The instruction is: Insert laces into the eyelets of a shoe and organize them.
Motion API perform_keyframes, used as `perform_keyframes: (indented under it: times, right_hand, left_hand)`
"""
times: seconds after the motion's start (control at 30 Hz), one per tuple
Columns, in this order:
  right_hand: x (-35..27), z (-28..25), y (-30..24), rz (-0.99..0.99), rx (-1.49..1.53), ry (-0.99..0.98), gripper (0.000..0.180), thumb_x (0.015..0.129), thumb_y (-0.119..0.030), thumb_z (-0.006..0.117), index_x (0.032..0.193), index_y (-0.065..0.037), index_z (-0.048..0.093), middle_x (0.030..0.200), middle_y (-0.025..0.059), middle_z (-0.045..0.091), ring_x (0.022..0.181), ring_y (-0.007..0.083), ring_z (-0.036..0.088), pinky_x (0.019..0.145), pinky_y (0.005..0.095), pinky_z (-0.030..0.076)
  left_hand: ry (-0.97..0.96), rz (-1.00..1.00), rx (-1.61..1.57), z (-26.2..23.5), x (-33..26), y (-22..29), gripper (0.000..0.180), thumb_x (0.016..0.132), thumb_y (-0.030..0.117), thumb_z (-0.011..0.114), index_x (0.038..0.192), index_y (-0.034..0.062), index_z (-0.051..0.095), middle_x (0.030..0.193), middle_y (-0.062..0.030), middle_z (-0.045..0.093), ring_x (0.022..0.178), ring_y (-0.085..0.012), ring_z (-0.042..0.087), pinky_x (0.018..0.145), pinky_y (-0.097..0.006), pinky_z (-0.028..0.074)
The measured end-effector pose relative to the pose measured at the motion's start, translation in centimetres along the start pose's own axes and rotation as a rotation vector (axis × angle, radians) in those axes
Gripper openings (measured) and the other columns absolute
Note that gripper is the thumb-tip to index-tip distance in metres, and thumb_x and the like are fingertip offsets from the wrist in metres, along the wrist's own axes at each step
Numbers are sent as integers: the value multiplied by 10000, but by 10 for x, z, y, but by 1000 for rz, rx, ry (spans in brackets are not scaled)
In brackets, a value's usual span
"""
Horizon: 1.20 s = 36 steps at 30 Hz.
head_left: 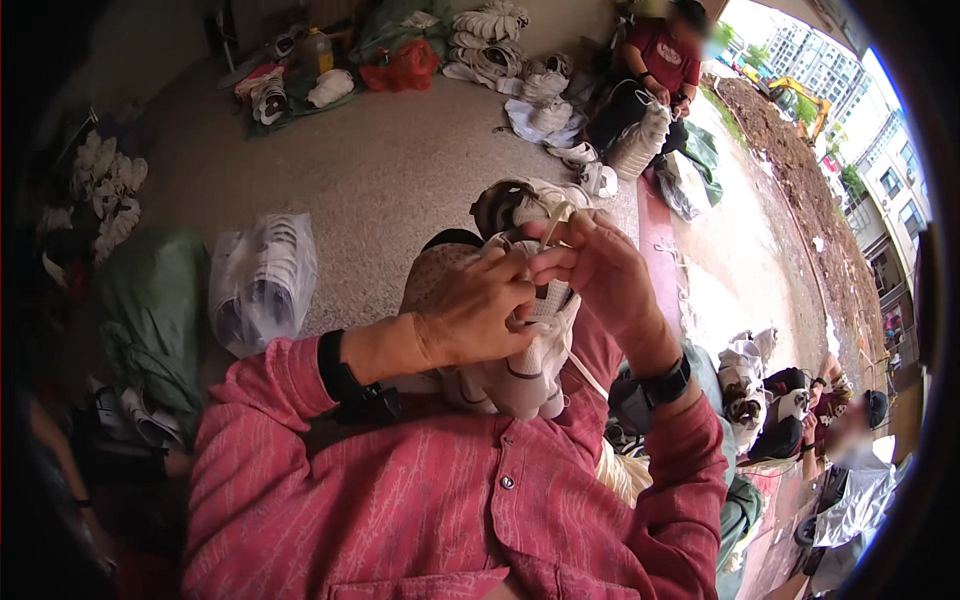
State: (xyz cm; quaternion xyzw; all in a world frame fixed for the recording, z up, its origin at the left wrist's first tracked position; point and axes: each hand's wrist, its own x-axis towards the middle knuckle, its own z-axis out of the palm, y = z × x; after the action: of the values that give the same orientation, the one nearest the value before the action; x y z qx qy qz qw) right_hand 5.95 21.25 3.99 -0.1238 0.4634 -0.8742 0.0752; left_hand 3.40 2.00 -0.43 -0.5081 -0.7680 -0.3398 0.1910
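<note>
Lace (555, 224) pinched in right hand (610, 272); left hand (470, 308), hold unclear; shoes (490, 42) edge wide floor (385, 175).

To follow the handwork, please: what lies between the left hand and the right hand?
The head view shows it: part of a whitish shoe upper lies between the left hand and the right hand.

off-wht lace (555, 222), red shirt (420, 500) w/ pale streaks, dk-green sack (155, 315)
</note>
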Motion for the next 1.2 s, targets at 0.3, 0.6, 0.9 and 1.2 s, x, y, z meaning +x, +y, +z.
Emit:
perform_keyframes:
  times: [0.3, 0.6, 0.9, 1.2]
  right_hand:
    - [4, -12, 12, 18, -121, 166, 280, 994, -165, 560, 1195, 30, 564, 1007, 115, 662, 861, 198, 688, 763, 308, 590]
    - [9, -35, 6, -26, -187, 207, 322, 1020, -210, 510, 1172, 66, 579, 978, 126, 680, 796, 179, 688, 700, 291, 590]
    - [-10, -219, -106, -526, 75, 308, 160, 992, -136, 545, 1057, 3, 591, 961, 99, 698, 865, 179, 685, 802, 320, 578]
    - [-140, -328, -278, -679, 390, 704, 177, 957, -82, 589, 1059, 59, 621, 926, 120, 696, 774, 165, 650, 744, 241, 560]
  left_hand:
    - [-49, 343, 206, -14, 11, 4, 95, 684, 111, 665, 738, 54, 610, 838, -75, 586, 866, -243, 602, 1069, -473, 412]
    - [15, 118, 25, 3, 10, -14, 90, 809, 139, 654, 847, 62, 629, 936, -65, 576, 956, -230, 577, 1036, -448, 382]
    - [-444, -67, -623, -38, 12, -45, 239, 720, 319, 801, 743, 119, 671, 882, 13, 519, 942, -149, 482, 970, -340, 281]
    - [-430, 93, -354, -25, 21, -31, 308, 704, 392, 814, 868, 149, 718, 894, 17, 518, 973, -172, 491, 978, -344, 273]
